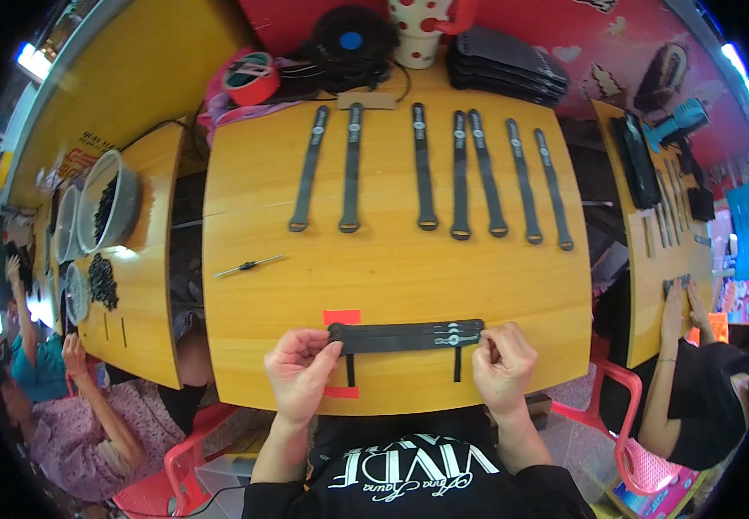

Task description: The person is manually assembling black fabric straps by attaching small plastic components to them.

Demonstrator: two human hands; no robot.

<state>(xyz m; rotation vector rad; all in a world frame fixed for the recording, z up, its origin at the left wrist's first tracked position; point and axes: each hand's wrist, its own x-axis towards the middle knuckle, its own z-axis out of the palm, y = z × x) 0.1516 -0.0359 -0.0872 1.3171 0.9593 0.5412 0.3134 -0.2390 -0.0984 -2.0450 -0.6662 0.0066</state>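
Note:
A stack of black straps with pale printed marks at its right end lies crosswise near the table's front edge. My left hand pinches its left end between thumb and fingers. At the other end my right hand is closed on the stack's tip, its fingertips partly hidden. Two thin black strips, a left strip and a right strip, stick out from beneath the stack toward me. Red tape marks the tabletop behind the left end, and another red tape piece lies in front.
Several single black straps lie spread across the far half of the table. A slim pen-like tool rests at left. At the back are a tape roll, black fan, spotted cup and dark stack. People sit at both side tables.

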